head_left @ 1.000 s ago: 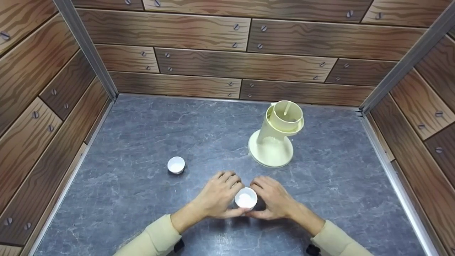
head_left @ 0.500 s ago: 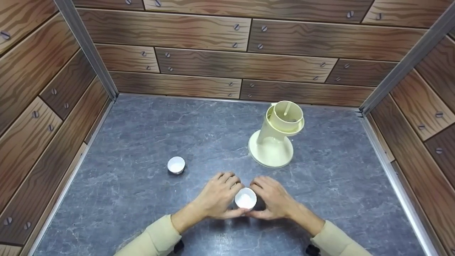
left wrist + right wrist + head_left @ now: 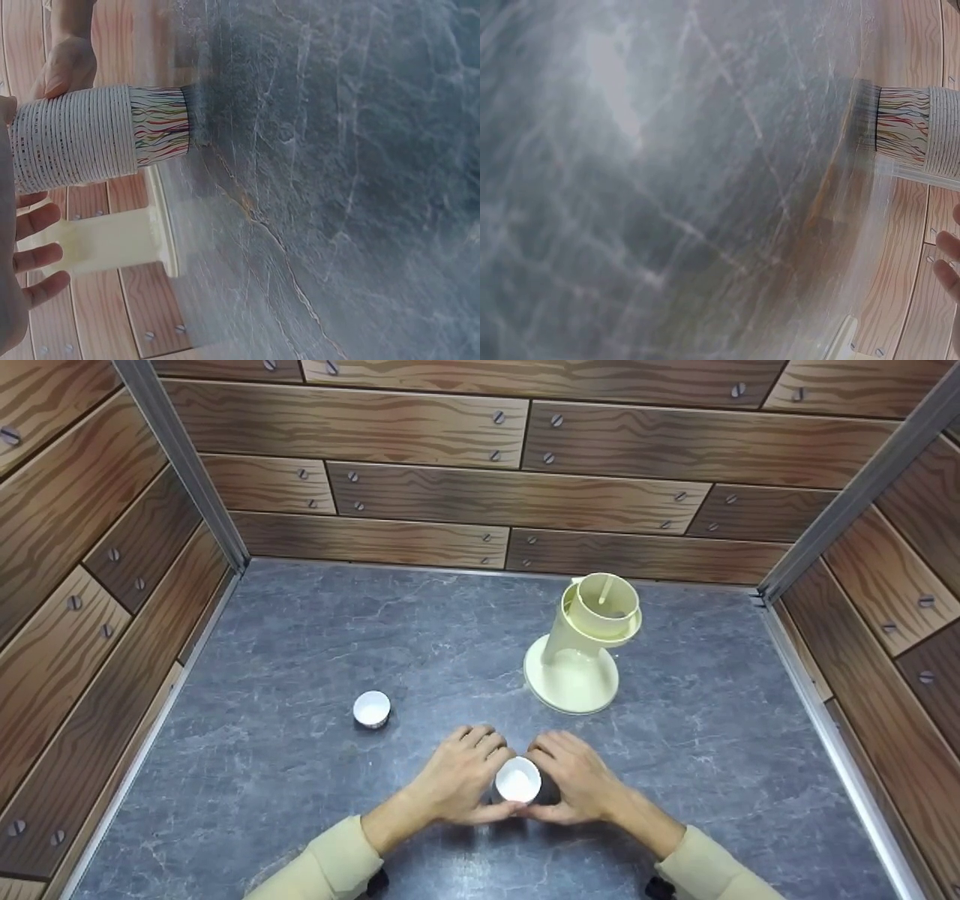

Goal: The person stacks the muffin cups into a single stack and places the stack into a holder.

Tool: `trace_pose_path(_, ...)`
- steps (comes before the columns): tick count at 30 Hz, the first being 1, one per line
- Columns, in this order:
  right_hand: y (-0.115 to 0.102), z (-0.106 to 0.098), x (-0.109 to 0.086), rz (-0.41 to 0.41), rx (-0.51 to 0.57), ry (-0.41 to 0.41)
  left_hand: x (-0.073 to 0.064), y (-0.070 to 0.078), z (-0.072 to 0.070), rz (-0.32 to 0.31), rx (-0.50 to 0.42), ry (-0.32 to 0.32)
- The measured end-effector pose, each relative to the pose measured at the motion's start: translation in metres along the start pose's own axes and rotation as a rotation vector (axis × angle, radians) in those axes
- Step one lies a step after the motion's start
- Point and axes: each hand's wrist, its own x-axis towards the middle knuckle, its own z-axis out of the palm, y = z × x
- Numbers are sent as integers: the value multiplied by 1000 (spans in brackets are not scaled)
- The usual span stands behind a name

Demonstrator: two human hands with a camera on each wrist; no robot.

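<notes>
A tall stack of nested paper cups (image 3: 75, 139) stands upright on the table, its lowest cup showing thin coloured wavy lines. From above, the white inside of the top cup (image 3: 518, 780) shows between the hands. My left hand (image 3: 465, 776) holds the stack's upper part from the left, thumb at the near side. Opposite it, my right hand (image 3: 574, 780) holds from the right, the thumbs nearly meeting. In the right wrist view the stack's lower end (image 3: 904, 124) and a few fingertips (image 3: 949, 255) appear at the right edge.
Another white paper cup (image 3: 372, 709) stands upright to the left. Beyond the right hand is a pale yellow plastic stand (image 3: 574, 679) with a round base and a cylindrical holder on top. Wood-patterned walls (image 3: 420, 495) surround the grey marbled table (image 3: 300, 622).
Almost nothing differs. Both hands keep their place around the stack, and the top cup's rim has shifted very slightly towards me.
</notes>
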Motion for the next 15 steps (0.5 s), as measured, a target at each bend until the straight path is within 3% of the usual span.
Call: trace_pose_path(15, 0, 0, 0, -3, 7, 0, -4, -3, -3, -15, -20, 9)
